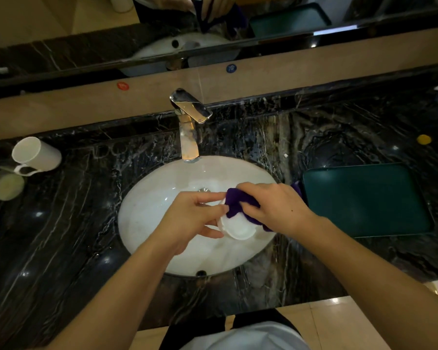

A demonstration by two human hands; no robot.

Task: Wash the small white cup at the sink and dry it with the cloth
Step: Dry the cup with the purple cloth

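Note:
Over the white oval sink [147, 210] my left hand [192, 218] grips the small white cup [237, 227], which is tilted with its base toward me. My right hand [276, 205] holds a purple cloth [238, 202] bunched against the cup's upper side. Part of the cloth hangs behind my right hand and is hidden. No water is visible running from the chrome tap [189, 122], which stands behind the sink.
A dark green tray [367, 200] lies on the black marble counter [61, 236] right of the sink. At the left stand a white mug [36, 155] on its side and a pale round container [7, 185]. A mirror runs along the back wall.

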